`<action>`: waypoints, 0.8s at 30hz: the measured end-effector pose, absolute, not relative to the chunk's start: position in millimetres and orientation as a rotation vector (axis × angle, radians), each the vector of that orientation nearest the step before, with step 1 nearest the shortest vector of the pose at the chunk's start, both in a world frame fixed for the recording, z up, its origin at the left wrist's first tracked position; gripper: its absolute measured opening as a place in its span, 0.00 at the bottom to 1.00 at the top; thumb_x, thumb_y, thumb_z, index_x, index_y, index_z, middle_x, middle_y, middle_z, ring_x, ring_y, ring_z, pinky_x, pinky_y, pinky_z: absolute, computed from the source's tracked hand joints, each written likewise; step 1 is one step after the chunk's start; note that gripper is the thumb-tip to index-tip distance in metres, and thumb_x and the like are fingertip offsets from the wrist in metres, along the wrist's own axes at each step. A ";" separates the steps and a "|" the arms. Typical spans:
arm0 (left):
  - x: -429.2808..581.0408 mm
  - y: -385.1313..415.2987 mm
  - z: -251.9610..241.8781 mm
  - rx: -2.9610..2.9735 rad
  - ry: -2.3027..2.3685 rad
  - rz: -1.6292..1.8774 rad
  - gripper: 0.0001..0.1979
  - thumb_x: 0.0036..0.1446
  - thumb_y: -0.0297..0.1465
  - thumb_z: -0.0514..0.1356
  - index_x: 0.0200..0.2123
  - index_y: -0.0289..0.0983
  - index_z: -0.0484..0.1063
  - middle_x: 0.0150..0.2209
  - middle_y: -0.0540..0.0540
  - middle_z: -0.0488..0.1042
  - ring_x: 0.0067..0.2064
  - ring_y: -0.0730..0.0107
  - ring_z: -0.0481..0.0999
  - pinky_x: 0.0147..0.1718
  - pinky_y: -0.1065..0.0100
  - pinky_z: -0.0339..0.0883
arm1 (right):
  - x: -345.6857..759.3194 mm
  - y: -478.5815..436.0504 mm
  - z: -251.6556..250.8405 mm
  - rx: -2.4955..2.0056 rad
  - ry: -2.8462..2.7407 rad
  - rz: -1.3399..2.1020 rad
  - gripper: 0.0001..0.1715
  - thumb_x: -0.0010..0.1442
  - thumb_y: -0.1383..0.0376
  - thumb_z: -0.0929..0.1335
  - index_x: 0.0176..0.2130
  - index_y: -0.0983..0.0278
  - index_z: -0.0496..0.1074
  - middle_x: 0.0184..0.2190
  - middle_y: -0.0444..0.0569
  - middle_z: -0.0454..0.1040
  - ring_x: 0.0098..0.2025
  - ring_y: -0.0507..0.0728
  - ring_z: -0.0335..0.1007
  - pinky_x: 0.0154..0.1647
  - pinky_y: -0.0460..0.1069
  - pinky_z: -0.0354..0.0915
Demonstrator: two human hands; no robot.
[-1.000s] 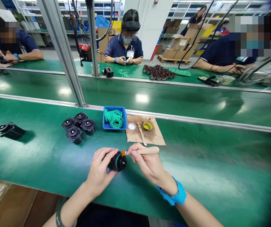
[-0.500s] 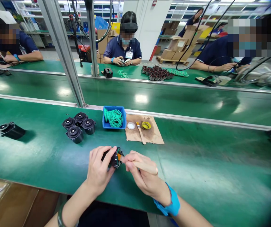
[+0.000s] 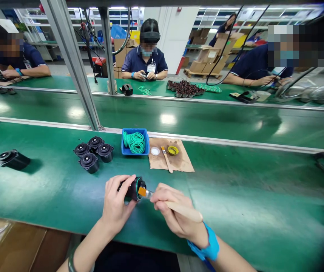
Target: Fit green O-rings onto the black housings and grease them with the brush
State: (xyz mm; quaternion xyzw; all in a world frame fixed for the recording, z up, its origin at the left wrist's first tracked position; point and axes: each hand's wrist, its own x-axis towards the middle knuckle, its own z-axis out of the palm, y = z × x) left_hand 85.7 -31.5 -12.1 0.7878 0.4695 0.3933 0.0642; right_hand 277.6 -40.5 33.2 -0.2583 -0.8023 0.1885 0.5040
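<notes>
My left hand (image 3: 117, 206) is wrapped round a black cylindrical housing (image 3: 135, 189), which lies tilted with its end turned to the right. A green ring sits around that end. In my right hand (image 3: 176, 211) is a paintbrush (image 3: 184, 212) with a pale wooden handle and a metal ferrule. Its orange bristles are at the housing's ringed end; whether they touch it I cannot tell. Part of the housing is hidden behind my left fingers.
Several black housings (image 3: 88, 161) stand grouped at left; another housing (image 3: 14, 160) lies farther left. A blue bin (image 3: 135, 152) holds green rings. Cardboard (image 3: 184, 162) carries a second brush (image 3: 167, 160), a yellow cap (image 3: 173, 150) and a white disc (image 3: 155, 151). Co-workers sit across the bench behind a metal post (image 3: 74, 64).
The brush in my right hand has drawn back a little to the right, showing more bristles and ferrule. My left hand still holds the housing. The view has shifted slightly.
</notes>
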 end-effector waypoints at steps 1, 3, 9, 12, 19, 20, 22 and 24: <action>85.8 -32.0 -12.3 2.375 1.408 1.186 0.29 0.54 0.23 0.62 0.58 0.44 0.63 0.47 0.42 0.71 0.47 0.55 0.71 0.45 0.56 0.65 | 276.5 -39.5 34.4 -0.621 -1.944 0.459 0.12 0.67 0.72 0.58 0.35 0.62 0.65 0.28 0.48 0.72 0.27 0.53 0.62 0.28 0.50 0.65; 85.7 -32.9 -13.0 2.369 1.389 1.189 0.29 0.54 0.24 0.62 0.59 0.44 0.63 0.47 0.42 0.71 0.48 0.55 0.71 0.46 0.56 0.65 | 274.0 -36.8 35.1 -0.615 -1.953 0.449 0.12 0.67 0.72 0.58 0.34 0.62 0.65 0.28 0.48 0.72 0.27 0.53 0.62 0.28 0.50 0.65; 85.3 -33.8 -13.8 2.363 1.356 1.217 0.26 0.54 0.24 0.63 0.57 0.43 0.66 0.47 0.43 0.72 0.48 0.56 0.71 0.47 0.58 0.65 | 269.9 -26.1 31.7 -0.690 -1.892 0.393 0.14 0.67 0.74 0.59 0.31 0.61 0.62 0.28 0.46 0.70 0.28 0.52 0.64 0.29 0.48 0.64; 85.5 -33.5 -13.2 2.363 1.349 1.231 0.26 0.54 0.24 0.64 0.56 0.42 0.66 0.47 0.42 0.72 0.48 0.56 0.71 0.47 0.58 0.65 | 268.8 -23.9 31.3 -0.734 -1.889 0.330 0.14 0.66 0.75 0.60 0.30 0.61 0.61 0.28 0.45 0.70 0.28 0.52 0.64 0.30 0.48 0.64; 85.1 -31.4 -11.1 2.186 1.352 1.210 0.28 0.52 0.27 0.67 0.56 0.44 0.67 0.46 0.44 0.72 0.47 0.57 0.72 0.45 0.58 0.68 | 269.5 -28.4 28.8 -0.568 -1.991 0.386 0.10 0.67 0.74 0.58 0.37 0.62 0.63 0.30 0.49 0.71 0.27 0.54 0.60 0.28 0.50 0.62; 84.8 -30.9 -10.7 2.126 1.355 1.191 0.28 0.51 0.27 0.68 0.56 0.45 0.67 0.46 0.44 0.73 0.47 0.57 0.72 0.44 0.59 0.69 | 270.6 -28.8 28.2 -0.535 -2.019 0.404 0.10 0.67 0.73 0.57 0.38 0.63 0.64 0.29 0.50 0.71 0.27 0.54 0.60 0.28 0.50 0.61; 83.9 -29.7 -9.8 1.993 1.362 1.144 0.30 0.47 0.26 0.69 0.55 0.44 0.68 0.47 0.45 0.73 0.48 0.58 0.73 0.45 0.60 0.70 | 274.1 -28.9 27.4 -0.490 -2.077 0.438 0.11 0.69 0.69 0.56 0.40 0.64 0.65 0.28 0.49 0.71 0.26 0.55 0.60 0.27 0.50 0.61; 82.8 -28.7 -8.7 1.871 1.362 1.103 0.31 0.44 0.24 0.71 0.53 0.44 0.70 0.48 0.46 0.74 0.49 0.58 0.73 0.47 0.60 0.69 | 279.0 -28.6 26.8 -0.456 -2.141 0.455 0.13 0.70 0.67 0.54 0.41 0.64 0.65 0.26 0.48 0.69 0.26 0.55 0.60 0.28 0.50 0.61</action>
